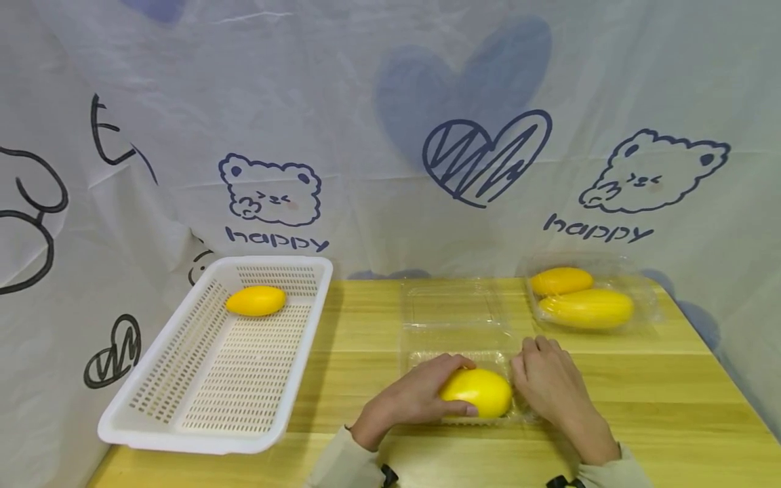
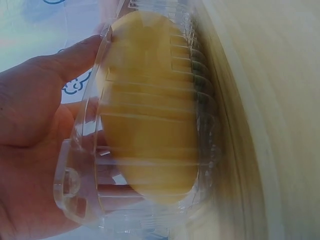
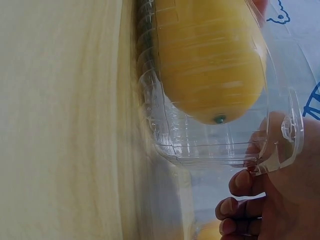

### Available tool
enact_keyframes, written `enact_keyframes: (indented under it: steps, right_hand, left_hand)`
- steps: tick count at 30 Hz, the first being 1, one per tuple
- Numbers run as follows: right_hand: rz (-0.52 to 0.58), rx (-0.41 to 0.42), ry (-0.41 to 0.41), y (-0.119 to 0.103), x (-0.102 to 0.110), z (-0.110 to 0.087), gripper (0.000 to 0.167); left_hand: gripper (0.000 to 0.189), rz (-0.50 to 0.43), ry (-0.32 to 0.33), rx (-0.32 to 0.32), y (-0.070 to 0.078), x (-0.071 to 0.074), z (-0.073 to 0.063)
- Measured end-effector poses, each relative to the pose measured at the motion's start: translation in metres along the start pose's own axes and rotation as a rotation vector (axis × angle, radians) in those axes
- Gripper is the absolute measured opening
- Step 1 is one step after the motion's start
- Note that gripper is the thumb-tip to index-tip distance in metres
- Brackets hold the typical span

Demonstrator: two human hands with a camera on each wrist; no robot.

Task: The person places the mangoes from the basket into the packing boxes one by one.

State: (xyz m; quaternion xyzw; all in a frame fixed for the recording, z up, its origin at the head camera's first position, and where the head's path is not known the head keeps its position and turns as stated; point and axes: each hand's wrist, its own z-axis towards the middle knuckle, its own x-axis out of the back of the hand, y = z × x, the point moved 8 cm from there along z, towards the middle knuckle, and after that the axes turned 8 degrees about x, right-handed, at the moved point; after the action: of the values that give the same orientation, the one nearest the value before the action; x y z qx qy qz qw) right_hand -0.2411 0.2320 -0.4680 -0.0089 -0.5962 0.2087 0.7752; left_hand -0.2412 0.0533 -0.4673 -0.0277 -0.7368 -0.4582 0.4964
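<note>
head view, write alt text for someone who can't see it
A person's left hand grips a yellow fruit in an open clear container on a wooden table, while the right hand holds the container's right edge. To the left, a white basket holds one similar fruit; at the back right, another clear container holds two.

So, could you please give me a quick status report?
Left hand gripping yellow fruit in clear box, lid open. Right hand on box's right edge. Nothing visibly obstructing.
</note>
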Motion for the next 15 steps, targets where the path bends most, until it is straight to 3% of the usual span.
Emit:
enact_keyframes:
  steps: [9, 15]
  right_hand:
    - [-0.002, 0.004, 0.003, 0.001, 0.006, 0.000, 0.025]
    - [0.017, 0.001, -0.028, -0.001, 0.003, -0.001, 0.024]
  left_hand:
    - [0.064, -0.018, 0.003, -0.005, 0.005, 0.006, -0.003]
    - [0.067, -0.074, 0.039, 0.008, 0.001, 0.020, -0.021]
